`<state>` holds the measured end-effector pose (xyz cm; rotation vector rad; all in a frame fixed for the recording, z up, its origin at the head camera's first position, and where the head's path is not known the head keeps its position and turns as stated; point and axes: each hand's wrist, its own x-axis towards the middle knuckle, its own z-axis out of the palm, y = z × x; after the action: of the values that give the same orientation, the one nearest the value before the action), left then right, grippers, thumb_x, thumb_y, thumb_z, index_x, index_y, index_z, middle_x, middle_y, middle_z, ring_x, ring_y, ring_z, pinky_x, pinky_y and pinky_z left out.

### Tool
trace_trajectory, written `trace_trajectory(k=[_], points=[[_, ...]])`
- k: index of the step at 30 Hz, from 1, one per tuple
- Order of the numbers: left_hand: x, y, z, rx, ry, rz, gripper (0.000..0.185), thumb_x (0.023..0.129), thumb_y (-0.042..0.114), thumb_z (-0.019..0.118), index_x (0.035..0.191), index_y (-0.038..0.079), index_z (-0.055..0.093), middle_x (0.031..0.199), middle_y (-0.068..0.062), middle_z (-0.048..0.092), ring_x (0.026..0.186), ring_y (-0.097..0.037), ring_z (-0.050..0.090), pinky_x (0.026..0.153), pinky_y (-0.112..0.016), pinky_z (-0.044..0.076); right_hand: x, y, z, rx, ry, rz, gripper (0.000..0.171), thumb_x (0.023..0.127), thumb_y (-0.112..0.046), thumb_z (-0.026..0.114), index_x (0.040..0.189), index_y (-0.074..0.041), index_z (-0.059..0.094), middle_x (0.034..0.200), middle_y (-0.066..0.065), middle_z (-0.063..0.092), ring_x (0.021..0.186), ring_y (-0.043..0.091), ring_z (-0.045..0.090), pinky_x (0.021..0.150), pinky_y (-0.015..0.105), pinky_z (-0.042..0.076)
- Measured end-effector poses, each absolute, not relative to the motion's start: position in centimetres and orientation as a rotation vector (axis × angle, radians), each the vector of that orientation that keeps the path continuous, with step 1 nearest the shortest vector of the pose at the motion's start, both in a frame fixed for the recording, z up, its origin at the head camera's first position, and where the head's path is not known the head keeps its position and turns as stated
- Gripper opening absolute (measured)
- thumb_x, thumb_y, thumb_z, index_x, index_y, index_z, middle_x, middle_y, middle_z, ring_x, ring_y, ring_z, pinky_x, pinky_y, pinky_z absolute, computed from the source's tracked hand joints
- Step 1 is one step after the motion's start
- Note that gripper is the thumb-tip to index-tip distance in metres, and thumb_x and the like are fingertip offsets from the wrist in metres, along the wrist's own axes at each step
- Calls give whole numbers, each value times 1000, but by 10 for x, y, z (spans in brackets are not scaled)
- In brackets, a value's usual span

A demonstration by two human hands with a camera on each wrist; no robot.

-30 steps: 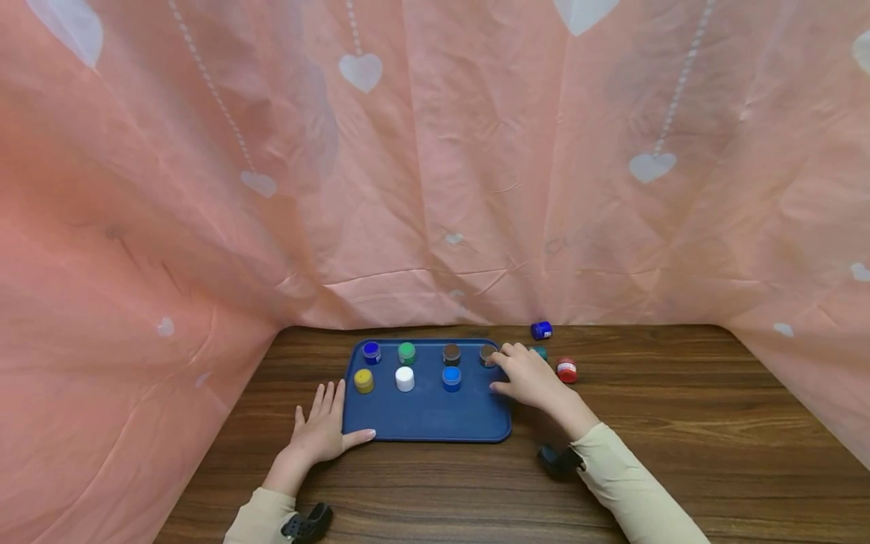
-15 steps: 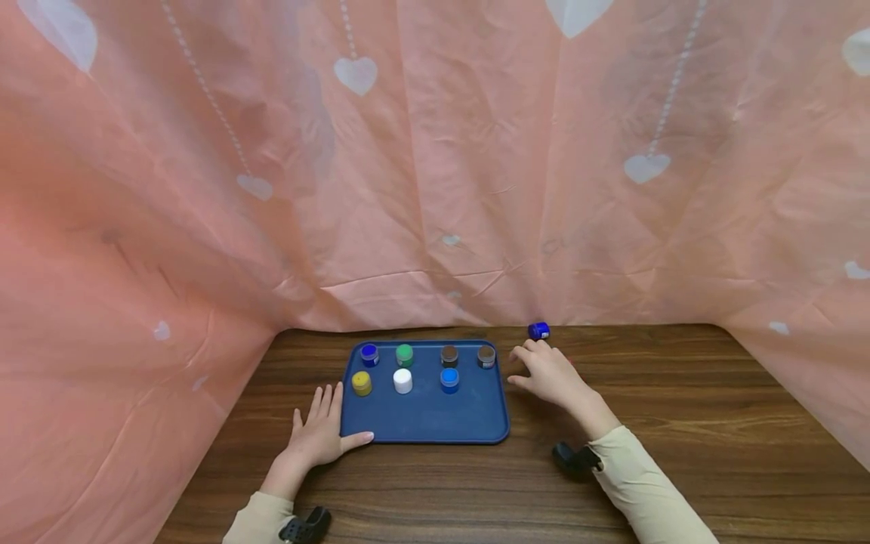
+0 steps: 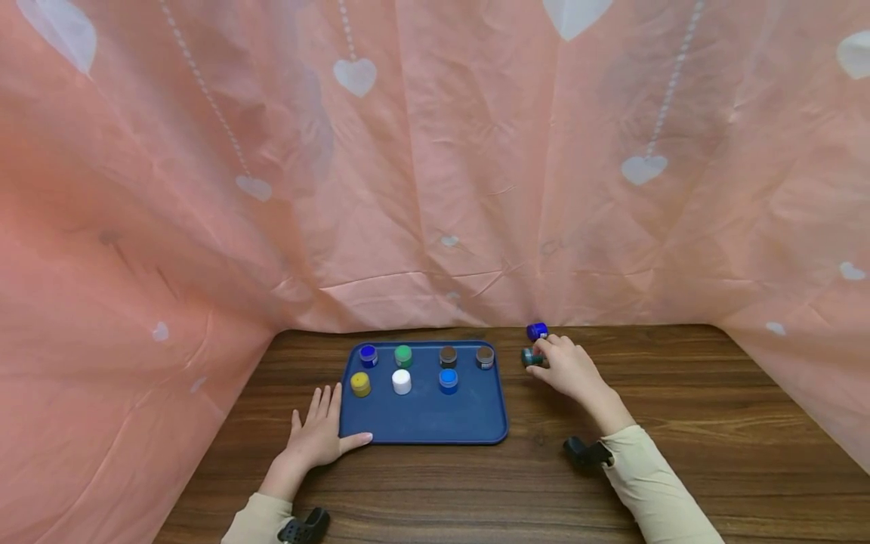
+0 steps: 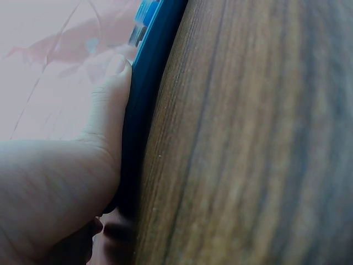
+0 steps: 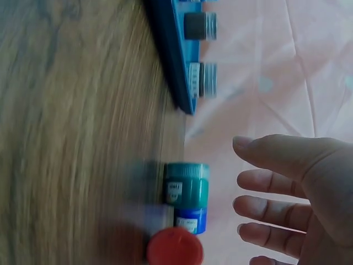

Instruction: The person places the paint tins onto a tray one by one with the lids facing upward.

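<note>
Right hand (image 3: 569, 368) left tray (image 3: 421, 419) (now beside teal jar (image 3: 531, 357)).

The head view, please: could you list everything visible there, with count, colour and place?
tray: one, dark blue, on the table in front of the person.
jars on the tray: seven; back row dark blue, green, two brown; front row yellow, white, light blue.
blue jar: one, on its side, by the curtain right of the tray.
teal jar: one, on the table at the right fingertips.
red-lidded jar: one, shown only by the right wrist view, beside the teal jar.
table: one, dark wood.
curtain: pink, white hearts, behind and at both sides.
left hand: flat on the table, thumb on the tray's edge.
right hand: fingers spread at the teal jar.
</note>
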<state>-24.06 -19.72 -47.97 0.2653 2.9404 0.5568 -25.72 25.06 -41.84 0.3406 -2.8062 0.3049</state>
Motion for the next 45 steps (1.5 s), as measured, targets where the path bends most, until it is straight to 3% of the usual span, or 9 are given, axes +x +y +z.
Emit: trace_trajectory(k=[15,21,26,33,45], points=[[-243,-199,-482,270,2952,580,124,74,78,60,157,2,7,161,-27,8,150,-44,-1,108,-77,-1,-261,282,-421,137,-2875,350,29,85,-32,73,91,-5,65,85,9,61,81,32,60,68,49,49],[-244,-198,-482,269,2957,578,125,74,79,59,157,2,6,162,-27,8,151,-43,-1,108,-77,-1,-261,289,-424,-61,-2967,374,38,87,-44,68,79,-9,57,81,10,58,77,32,58,59,43,45],[-243,-199,-482,271,2960,587,126,73,80,59,157,2,7,161,-27,8,151,-44,-1,108,-77,-1,-261,291,-426,-183,-3041,361,46,89,-52,62,82,-7,61,89,15,62,86,38,62,64,49,49],[-240,-198,-478,267,2939,588,127,72,84,56,157,3,6,161,-28,7,151,-44,-2,108,-76,-2,-263,286,-432,-134,-3027,358,44,87,-50,64,80,-7,63,89,17,63,86,40,61,63,50,48],[-244,-199,-486,262,2956,560,126,73,81,58,157,4,5,162,-26,7,151,-43,-1,108,-77,-1,-260,269,-438,10,-2995,274,46,83,-46,70,97,-2,67,94,18,63,93,42,60,71,56,49]])
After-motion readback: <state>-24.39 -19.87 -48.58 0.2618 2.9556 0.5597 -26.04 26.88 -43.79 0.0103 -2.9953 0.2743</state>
